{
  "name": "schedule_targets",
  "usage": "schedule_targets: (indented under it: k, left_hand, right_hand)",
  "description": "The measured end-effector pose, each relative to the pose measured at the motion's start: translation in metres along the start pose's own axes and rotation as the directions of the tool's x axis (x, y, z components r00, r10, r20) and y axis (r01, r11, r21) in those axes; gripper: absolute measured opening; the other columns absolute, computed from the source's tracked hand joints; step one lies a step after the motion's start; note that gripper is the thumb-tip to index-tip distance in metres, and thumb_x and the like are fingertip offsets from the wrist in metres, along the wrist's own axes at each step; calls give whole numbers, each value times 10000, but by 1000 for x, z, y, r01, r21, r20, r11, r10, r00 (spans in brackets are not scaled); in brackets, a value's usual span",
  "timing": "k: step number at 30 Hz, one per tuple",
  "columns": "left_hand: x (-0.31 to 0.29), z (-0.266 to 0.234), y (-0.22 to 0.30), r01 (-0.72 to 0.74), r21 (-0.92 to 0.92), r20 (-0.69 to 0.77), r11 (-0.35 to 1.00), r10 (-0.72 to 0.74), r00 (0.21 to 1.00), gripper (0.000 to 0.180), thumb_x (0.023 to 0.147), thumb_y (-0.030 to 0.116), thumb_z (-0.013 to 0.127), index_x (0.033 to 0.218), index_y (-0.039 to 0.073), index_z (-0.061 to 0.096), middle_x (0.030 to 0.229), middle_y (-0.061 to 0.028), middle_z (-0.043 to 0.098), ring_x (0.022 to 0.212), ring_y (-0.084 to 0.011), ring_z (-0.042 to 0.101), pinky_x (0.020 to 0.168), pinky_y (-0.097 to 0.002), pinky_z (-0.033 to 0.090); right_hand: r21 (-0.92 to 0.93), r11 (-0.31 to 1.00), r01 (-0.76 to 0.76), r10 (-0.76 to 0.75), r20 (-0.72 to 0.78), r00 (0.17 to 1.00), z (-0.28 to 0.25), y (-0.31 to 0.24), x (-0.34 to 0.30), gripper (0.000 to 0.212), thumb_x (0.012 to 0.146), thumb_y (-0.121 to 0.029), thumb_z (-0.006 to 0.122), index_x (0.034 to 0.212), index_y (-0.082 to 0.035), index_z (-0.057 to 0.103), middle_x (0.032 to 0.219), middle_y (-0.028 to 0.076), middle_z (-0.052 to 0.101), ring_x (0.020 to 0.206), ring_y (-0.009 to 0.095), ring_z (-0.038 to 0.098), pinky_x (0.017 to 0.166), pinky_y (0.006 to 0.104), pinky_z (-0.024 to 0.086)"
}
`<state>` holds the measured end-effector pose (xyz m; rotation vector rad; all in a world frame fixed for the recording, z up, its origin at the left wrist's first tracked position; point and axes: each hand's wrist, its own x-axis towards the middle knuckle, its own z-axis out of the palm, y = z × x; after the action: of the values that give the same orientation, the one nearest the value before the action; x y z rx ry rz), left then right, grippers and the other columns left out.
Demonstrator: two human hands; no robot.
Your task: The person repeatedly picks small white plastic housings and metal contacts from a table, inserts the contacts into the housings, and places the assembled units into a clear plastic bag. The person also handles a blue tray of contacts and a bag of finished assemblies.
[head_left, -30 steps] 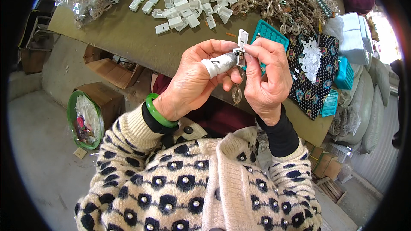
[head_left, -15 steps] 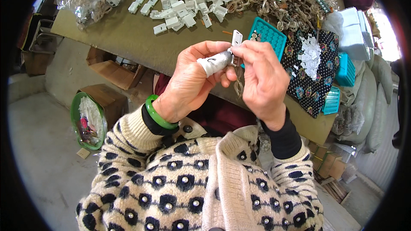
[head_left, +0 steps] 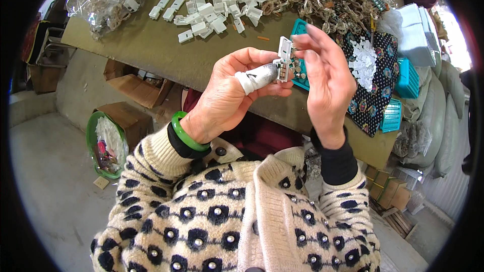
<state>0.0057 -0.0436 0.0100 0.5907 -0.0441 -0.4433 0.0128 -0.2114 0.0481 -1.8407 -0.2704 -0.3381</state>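
Left hand: my fingers pinch the small white case and hold it up in front of me, over the near side of the table.
White wrap: it goes round one digit of my left hand, dark at the tip, right by the case.
Lid: it sticks up, open, so I can see shiny coppery bits inside.
Right hand: it was on the case half a second ago. Now it has let go and moved a bit to the right, fingers loose and apart. I see nothing in them.
Teal tray: it lies behind my right fingers, with little round bits in it.
What that means: one hand does all the holding now. With the lid up, this case looks only part done to me.
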Motion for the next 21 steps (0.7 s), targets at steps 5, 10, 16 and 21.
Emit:
schedule_targets:
  k: [5,10,16,21]
  left_hand:
    - [-3,0,1,5,-3,6,1000,-5,1000,249,912,123,656,1126,6,604,1080,-166,670,979,-289,688,836,-398,597]
    - [-5,-3,7,1,-85,64,996,4,998,210,929,65,621,1122,-17,616,1084,-145,670,958,-273,699,765,-360,611]
    - [-8,-2,2,-54,-80,21,995,56,998,199,920,42,625,1111,-12,609,1061,-125,673,914,-210,689,746,-334,609]
    - [-9,-6,4,-85,-109,5,990,86,996,189,911,34,636,1094,-5,610,1058,-106,674,928,-176,671,756,-327,605]
  right_hand:
    - [168,938,-302,265,212,941,0,-1,14,256,946,-71,629,1182,28,639,976,50,692,869,89,639,775,225,523]
    - [261,933,-249,220,136,966,5,-10,8,149,909,-8,654,1055,24,658,913,63,695,816,83,647,729,224,538]
    - [-326,836,441,-452,44,891,20,3,2,137,865,60,658,990,9,636,911,129,703,762,175,679,651,279,550]
    - [-15,910,415,-413,79,907,26,8,4,251,782,142,626,986,-3,624,906,149,660,791,253,667,688,313,541]
